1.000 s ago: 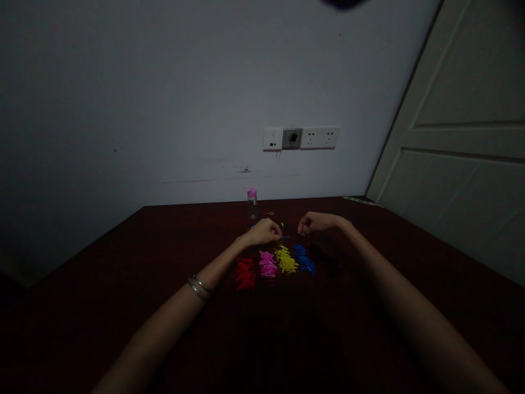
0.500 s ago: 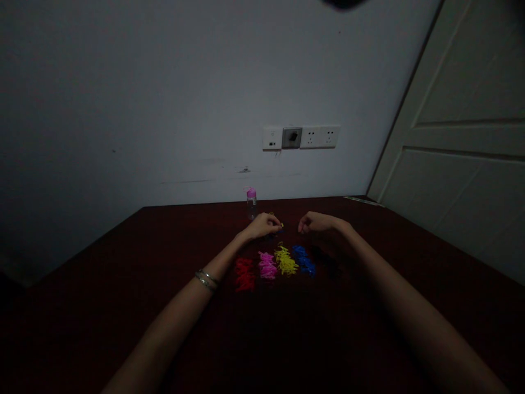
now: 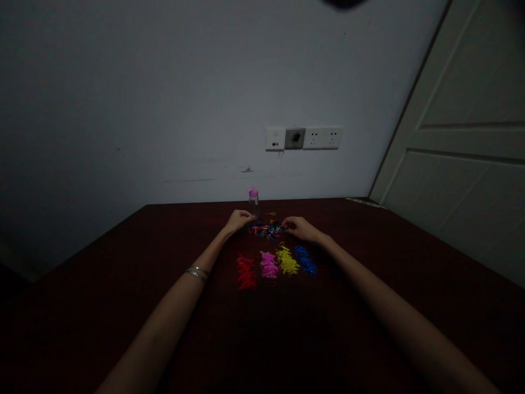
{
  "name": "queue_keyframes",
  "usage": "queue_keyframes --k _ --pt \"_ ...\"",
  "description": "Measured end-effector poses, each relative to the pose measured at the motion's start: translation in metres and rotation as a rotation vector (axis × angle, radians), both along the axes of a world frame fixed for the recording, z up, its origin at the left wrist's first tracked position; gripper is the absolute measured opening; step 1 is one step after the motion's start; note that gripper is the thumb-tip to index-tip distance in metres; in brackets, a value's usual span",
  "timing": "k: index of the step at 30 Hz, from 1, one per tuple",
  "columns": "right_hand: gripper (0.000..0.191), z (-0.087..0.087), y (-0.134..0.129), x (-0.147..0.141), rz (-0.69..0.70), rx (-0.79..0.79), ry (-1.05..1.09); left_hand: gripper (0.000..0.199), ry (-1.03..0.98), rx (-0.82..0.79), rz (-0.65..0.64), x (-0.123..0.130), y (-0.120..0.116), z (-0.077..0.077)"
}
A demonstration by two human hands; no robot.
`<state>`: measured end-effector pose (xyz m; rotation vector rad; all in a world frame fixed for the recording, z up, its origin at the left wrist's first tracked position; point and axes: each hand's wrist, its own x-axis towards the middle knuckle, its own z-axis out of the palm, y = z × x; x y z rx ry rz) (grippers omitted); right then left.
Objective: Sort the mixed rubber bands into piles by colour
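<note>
On the dark reddish-brown worktop [image 3: 184,221], a loose heap of small, thin bands in mixed colours [image 3: 267,230] is lying between the person's two hands, just in front of a clear bottle with a pink lid [image 3: 254,201]. The bare left hand [image 3: 239,220] is hovering or resting at the heap's left side, its fingertips pointing inward near the bottle's base, while two silvery bracelets [image 3: 197,272] are circling that wrist. The bare right hand [image 3: 300,227] is bending in from the other side, its fingertips meeting the heap's right edge. The hands are staying apart from each other; whether either is pinching a band, the dim light is not letting one tell. Nearer the person, four single-colour piles are lying in a row: a red pile [image 3: 246,272], a pink pile [image 3: 269,265], a yellow pile [image 3: 287,261] and, rightmost, a blue pile [image 3: 305,260].
</note>
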<state>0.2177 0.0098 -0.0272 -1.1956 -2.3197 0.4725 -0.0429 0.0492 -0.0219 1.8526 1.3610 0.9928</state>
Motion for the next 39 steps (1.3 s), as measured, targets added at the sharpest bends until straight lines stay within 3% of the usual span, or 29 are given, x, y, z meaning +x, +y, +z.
queue_keyframes --k 5,9,15,19,26,32,39 --pt "0.023 -0.005 -0.006 -0.006 -0.024 0.038 -0.028 0.026 0.023 -0.010 -0.025 0.003 -0.001 0.005" --pt "0.022 0.003 -0.009 -0.004 -0.015 -0.004 -0.030 0.025 0.040 -0.023 -0.107 0.007 -0.004 0.013" --pt "0.024 0.037 -0.010 0.024 -0.009 -0.230 -0.032 0.025 0.190 -0.181 -0.414 0.010 -0.008 0.021" --pt "0.025 0.055 -0.014 0.040 0.087 -0.379 -0.077 0.024 0.226 -0.218 -0.481 0.017 -0.015 0.026" --pt "0.030 0.049 -0.023 0.036 0.116 -0.639 -0.236 0.021 0.251 -0.136 -0.531 0.029 -0.030 0.036" --pt "0.025 0.050 -0.021 0.039 0.098 -0.586 -0.203 0.018 0.340 -0.032 -0.480 0.040 -0.038 0.027" --pt "0.021 0.054 -0.023 0.042 0.071 -0.481 -0.157 0.016 0.447 0.007 -0.535 0.048 -0.042 0.019"
